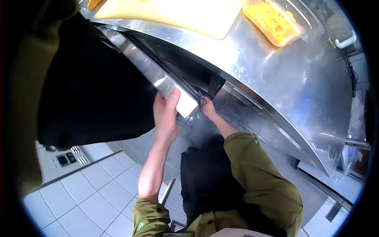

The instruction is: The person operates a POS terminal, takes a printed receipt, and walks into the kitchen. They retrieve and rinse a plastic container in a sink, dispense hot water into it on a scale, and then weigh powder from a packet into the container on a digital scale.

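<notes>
Below the counter, a steel door or drawer front [158, 75] stands pulled out at an angle, with a dark gap behind it. My left hand [166, 112] grips its near end, thumb on top and fingers round the side. Just right of that end, my right hand [207, 108] is closed on a small dark piece [201, 99] beside the inner edge. What this piece is, and whether it belongs to the door, I cannot make out.
On the steel counter [268, 71] lie a yellowish cutting board [177, 15] and a clear container of orange-yellow pieces [274, 25]. Another person in a black apron [94, 87] and olive sleeve stands close on the left. Tiled floor [94, 189] shows below.
</notes>
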Motion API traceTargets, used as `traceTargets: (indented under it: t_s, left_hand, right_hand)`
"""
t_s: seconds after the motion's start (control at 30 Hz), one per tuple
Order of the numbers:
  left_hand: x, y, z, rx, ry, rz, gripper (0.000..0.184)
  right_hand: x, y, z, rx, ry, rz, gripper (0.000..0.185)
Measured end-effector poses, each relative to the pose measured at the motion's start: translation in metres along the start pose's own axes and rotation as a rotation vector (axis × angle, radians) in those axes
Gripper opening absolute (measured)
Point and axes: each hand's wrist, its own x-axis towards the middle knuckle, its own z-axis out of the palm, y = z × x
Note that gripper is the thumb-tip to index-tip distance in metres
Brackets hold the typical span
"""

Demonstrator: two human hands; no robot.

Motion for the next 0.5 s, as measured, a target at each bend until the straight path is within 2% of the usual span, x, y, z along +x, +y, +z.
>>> traceTargets:
  t_s: [0.03,0.13,0.2,0.27,0.33,0.4,0.5]
  left_hand:
    - [0.000,0.000,-0.004,0.022,-0.009,-0.002,0.040]
    - [-0.002,0.001,-0.010,0.091,-0.050,0.045,0.038]
    - [-0.001,0.000,-0.019,0.118,-0.119,0.057,0.037]
    - [-0.002,-0.004,-0.022,0.158,-0.081,0.148,0.032]
    - [-0.006,-0.007,-0.031,0.160,-0.014,0.170,0.030]
    - [-0.013,-0.003,-0.048,0.164,-0.074,0.129,0.030]
    - [-0.022,-0.001,-0.068,0.126,-0.118,0.180,0.029]
  right_hand:
    - [0.002,-0.007,-0.001,-0.110,0.094,-0.067,0.048]
    - [0.037,0.011,0.006,0.035,0.037,-0.004,0.051]
    - [0.059,0.018,0.013,0.061,-0.020,-0.065,0.053]
    - [0.076,0.012,0.023,0.106,-0.099,-0.091,0.054]
    - [0.093,0.004,0.032,0.183,-0.186,-0.002,0.055]
    - [0.107,0.001,0.043,0.226,-0.161,-0.018,0.056]
    - [0.125,0.002,0.057,0.218,-0.168,-0.064,0.057]
